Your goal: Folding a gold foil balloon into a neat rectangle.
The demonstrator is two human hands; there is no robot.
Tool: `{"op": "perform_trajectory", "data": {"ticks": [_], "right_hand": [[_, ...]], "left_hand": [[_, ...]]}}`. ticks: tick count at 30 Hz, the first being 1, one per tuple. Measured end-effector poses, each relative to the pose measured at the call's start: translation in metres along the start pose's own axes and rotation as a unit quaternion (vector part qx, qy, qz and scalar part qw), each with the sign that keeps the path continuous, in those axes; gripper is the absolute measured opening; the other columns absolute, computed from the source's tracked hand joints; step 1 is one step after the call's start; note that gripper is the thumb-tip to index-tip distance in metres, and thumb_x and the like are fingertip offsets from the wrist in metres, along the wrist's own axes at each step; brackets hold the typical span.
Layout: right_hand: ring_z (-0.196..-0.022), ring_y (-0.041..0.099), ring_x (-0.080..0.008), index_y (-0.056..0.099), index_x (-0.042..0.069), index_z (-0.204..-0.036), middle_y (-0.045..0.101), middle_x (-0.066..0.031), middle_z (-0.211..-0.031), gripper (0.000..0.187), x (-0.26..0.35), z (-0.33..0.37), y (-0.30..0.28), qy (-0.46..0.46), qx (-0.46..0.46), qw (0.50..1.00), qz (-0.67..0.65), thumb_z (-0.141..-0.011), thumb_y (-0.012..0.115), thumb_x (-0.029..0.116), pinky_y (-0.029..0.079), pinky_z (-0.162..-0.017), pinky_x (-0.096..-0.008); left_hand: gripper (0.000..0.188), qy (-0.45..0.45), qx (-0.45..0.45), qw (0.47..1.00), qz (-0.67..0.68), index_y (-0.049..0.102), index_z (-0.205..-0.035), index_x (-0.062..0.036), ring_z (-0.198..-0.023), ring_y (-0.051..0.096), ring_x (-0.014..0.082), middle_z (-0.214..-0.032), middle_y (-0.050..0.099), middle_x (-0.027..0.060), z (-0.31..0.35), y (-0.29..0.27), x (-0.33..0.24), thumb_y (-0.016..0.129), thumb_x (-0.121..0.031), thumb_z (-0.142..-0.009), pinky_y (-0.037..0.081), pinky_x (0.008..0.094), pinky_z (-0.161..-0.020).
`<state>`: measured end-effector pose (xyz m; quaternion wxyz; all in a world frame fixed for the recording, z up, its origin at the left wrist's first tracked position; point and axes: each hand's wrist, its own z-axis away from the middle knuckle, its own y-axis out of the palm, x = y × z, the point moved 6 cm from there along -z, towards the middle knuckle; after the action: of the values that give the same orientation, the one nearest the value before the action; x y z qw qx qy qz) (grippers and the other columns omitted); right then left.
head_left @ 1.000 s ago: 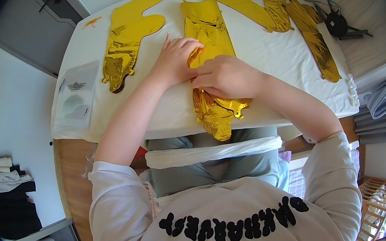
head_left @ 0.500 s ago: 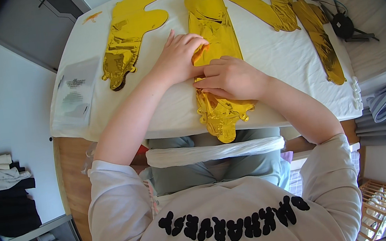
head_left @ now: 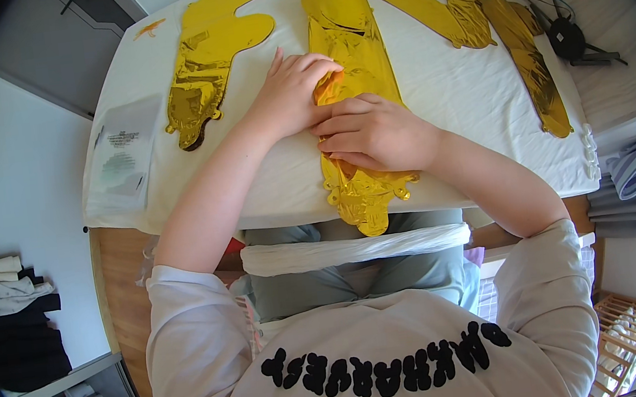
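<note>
Head view shows the left hand [head_left: 291, 95] and right hand [head_left: 373, 132] lying flat, fingers extended, gripping nothing, pressing the gold foil balloon [head_left: 349, 60] beneath their palms on the white table [head_left: 449, 103]; judged light, thin, slippery, crease-prone, best held at its edges.

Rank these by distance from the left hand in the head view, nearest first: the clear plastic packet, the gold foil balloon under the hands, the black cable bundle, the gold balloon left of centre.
1. Gold foil balloon under the hands: centre, touched by the left hand.
2. Gold balloon left of centre: just to its left.
3. Clear plastic packet: table's left edge.
4. Black cable bundle: far right.
</note>
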<state>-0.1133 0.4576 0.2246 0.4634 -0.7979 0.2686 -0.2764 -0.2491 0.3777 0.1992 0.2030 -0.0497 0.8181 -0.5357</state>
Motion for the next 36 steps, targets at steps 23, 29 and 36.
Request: {"op": "perform_trajectory", "data": {"ticks": [23,29,36], "right_hand": [[-0.121,0.067,-0.0315,0.074,0.009,-0.112,0.073,-0.0086,-0.128,0.020,-0.007,0.006,0.006,0.011,-0.010,0.997,-0.071,-0.094,0.069,0.015,0.051,-0.107,-0.0462],[-0.120,0.067,-0.0310,0.074,0.010,-0.109,0.074,-0.0077,-0.127,0.018,-0.011,0.010,0.007,0.010,-0.022,0.997,-0.069,-0.094,0.069,0.018,0.053,-0.104,-0.0449],[-0.121,0.067,-0.0321,0.074,0.009,-0.111,0.074,-0.0093,-0.127,0.021,-0.007,0.004,0.006,0.018,0.002,0.996,-0.088,-0.094,0.070,0.019,0.052,-0.106,-0.0457]], "left_hand": [[0.049,-0.011,0.032,0.999,-0.016,0.065,-0.136,-0.0043,-0.132,0.058,0.0319,-0.143,0.063,0.0143,-0.024,-0.020,0.042,0.069,-0.035,-0.099,0.045,0.0422,-0.112],[0.046,-0.053,0.108,0.992,-0.024,0.066,-0.134,-0.0048,-0.125,0.063,0.0316,-0.133,0.069,0.0124,-0.053,-0.026,0.043,0.066,-0.037,-0.100,0.050,0.0415,-0.106],[0.060,-0.336,-0.042,0.941,-0.002,0.047,-0.150,-0.0148,-0.120,0.067,0.0259,-0.127,0.074,0.0083,-0.111,-0.009,0.122,0.061,-0.044,-0.099,0.039,0.0528,-0.108]]}}
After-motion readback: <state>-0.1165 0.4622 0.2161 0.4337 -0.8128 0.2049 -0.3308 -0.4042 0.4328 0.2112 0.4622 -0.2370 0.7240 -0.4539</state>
